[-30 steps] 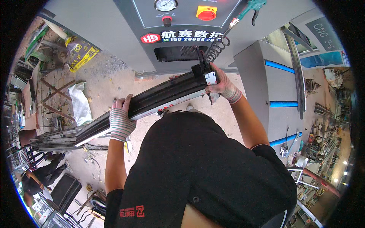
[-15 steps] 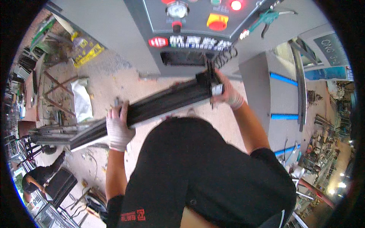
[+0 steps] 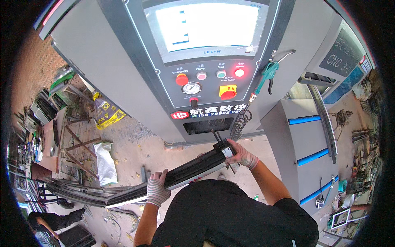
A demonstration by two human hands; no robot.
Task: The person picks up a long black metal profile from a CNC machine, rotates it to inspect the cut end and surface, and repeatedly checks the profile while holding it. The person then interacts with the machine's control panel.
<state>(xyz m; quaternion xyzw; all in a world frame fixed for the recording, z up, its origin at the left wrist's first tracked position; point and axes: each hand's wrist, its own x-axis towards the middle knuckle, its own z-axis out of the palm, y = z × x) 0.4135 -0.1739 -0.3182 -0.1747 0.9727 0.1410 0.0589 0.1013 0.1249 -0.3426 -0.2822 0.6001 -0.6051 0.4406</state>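
Across the front of my body I hold a bundle of long dark metal profiles point(image 3: 193, 166), slanting from lower left to upper right. My left hand point(image 3: 158, 188), in a striped light glove, is closed round its middle stretch, with the thumb and fingers over the edges. My right hand point(image 3: 243, 154), gloved likewise, grips the right end beside a black end piece with a small white label point(image 3: 226, 152). Thin dark prongs stick out past that end. The palm sides of both hands are hidden.
Ahead stands a grey machine with a lit screen point(image 3: 205, 26), a red emergency button point(image 3: 182, 79) and a yellow-red switch point(image 3: 227, 92). A teal air gun point(image 3: 268, 74) hangs beside it. Blue-striped grey cabinet point(image 3: 302, 152) at right; white sack point(image 3: 106, 164) and another person point(image 3: 53, 222) at left.
My view has tilted up, so the machine's screen shows and everything sits lower in the picture. Both hands keep their hold on the profiles.
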